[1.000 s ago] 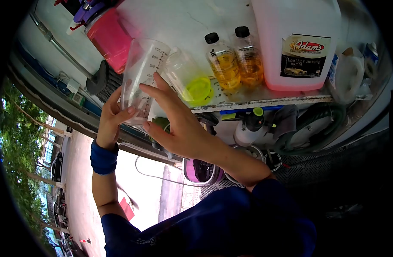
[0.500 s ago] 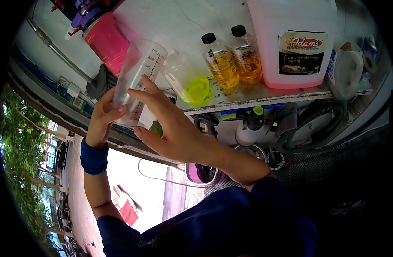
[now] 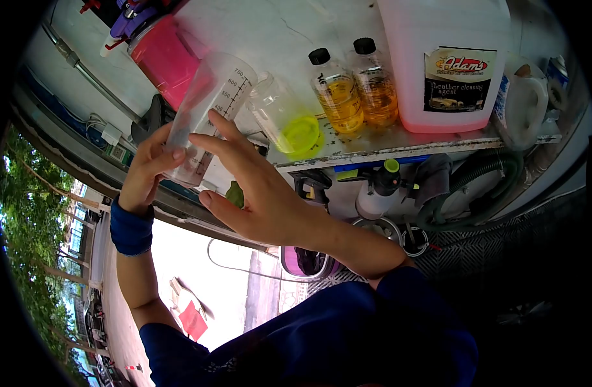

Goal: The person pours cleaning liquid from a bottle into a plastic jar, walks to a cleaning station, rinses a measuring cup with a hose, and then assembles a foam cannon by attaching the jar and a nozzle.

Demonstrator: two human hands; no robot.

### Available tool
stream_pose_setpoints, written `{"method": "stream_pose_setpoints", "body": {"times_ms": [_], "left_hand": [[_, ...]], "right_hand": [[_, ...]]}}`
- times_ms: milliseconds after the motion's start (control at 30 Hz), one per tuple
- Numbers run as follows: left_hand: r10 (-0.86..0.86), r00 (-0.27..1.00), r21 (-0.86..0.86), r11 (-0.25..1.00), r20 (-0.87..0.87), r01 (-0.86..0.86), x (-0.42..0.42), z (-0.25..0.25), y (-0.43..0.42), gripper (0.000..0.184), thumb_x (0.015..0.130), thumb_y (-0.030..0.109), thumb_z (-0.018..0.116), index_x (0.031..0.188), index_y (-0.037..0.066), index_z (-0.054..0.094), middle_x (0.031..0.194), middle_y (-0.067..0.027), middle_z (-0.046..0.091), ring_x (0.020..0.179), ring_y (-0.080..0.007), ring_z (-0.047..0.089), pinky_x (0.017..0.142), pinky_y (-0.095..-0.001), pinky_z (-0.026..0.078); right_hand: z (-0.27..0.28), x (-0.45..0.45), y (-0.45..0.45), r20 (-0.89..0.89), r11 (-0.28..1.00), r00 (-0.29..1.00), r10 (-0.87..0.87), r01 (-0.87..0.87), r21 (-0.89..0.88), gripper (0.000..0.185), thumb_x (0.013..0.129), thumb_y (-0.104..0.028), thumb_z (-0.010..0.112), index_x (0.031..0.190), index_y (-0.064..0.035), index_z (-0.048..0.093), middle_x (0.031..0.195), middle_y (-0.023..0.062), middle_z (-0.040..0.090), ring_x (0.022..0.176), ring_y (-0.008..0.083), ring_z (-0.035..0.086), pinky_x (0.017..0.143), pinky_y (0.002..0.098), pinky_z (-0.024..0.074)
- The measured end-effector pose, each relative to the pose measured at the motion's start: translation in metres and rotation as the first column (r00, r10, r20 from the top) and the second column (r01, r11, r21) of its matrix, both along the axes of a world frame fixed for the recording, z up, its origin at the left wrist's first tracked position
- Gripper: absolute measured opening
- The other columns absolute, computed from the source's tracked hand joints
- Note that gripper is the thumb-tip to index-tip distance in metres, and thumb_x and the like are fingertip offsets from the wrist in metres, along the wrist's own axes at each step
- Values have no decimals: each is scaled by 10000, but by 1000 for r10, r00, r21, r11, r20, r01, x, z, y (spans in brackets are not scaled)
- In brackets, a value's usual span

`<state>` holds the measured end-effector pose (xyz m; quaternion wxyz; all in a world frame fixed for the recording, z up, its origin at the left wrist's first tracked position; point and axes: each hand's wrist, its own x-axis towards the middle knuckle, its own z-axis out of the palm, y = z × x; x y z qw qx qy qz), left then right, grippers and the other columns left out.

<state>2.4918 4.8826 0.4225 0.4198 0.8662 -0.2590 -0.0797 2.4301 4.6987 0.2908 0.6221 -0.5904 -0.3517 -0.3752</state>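
A clear plastic measuring cup (image 3: 217, 80) with a black printed scale is tilted in front of the shelf. My left hand (image 3: 149, 164), with a blue wristband below it, grips the cup near its base. My right hand (image 3: 260, 184) is beside the cup, fingers spread and thumb apart. Its fingertips lie close to the scale; whether they touch the cup I cannot tell. Just behind the cup stands an uncapped clear bottle (image 3: 284, 116) with yellow-green liquid at the bottom.
On the shelf (image 3: 399, 148) stand two black-capped bottles (image 3: 340, 103) (image 3: 376, 93) of amber liquid and a large jug (image 3: 412, 71) labelled leather cleaning agent. A pink container (image 3: 163, 58) is at upper left. Below are a spray bottle (image 3: 373, 200) and a coiled hose (image 3: 489, 206).
My left hand and the cup's base have shifted slightly left and down, with the cup still held. My right hand has barely moved. The view has shifted slightly.
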Motion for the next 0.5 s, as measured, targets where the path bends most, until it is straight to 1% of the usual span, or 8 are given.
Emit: {"method": "stream_pose_setpoints", "body": {"times_ms": [67,300,367,400,467,500], "left_hand": [[-27,1000,-5,1000,10,27,-1,1,-3,724,800,302,700,1396,-20,446,1098,-96,647,955,-145,646,779,-258,517],[-24,1000,16,1000,-16,25,1,8,-2,668,830,272,680,1382,-20,446,1095,-102,644,966,-152,657,729,-281,589],[-28,999,-3,1000,-29,28,2,9,-2,667,832,280,678,1378,-23,443,1083,-101,642,912,-144,671,694,-283,607],[-27,999,-3,1000,-29,27,2,10,-2,667,832,280,678,1378,-23,443,1083,-101,642,912,-144,671,694,-283,607],[-9,999,33,999,-45,11,1,13,-3,670,837,299,673,1374,-29,441,1075,-100,641,840,-136,684,659,-272,612],[-9,999,33,999,-45,11,2,15,-3,670,837,299,673,1374,-29,441,1075,-100,641,840,-136,684,659,-272,612]], "right_hand": [[0,0,1,0,1000,1000,-3,3,7,607,890,-110,629,1427,-19,363,1526,324,189,1436,470,203,1125,486,266],[1,1,1,4,1000,1000,-6,6,4,591,892,-113,629,1416,-20,372,1525,314,193,1433,468,209,1125,486,271],[2,3,2,14,1000,1000,-8,8,7,589,892,-118,632,1413,-18,375,1525,314,193,1433,469,209,1124,489,274],[2,3,2,14,1000,1000,-8,8,8,589,892,-118,632,1413,-18,375,1525,314,193,1433,469,209,1124,489,274],[3,3,1,17,1000,1000,-8,8,8,584,892,-126,635,1407,-16,383,1523,315,197,1431,470,212,1122,491,276],[4,2,1,17,1000,1000,-8,7,8,584,892,-126,635,1407,-16,383,1523,315,197,1431,470,212,1122,491,276]]}}
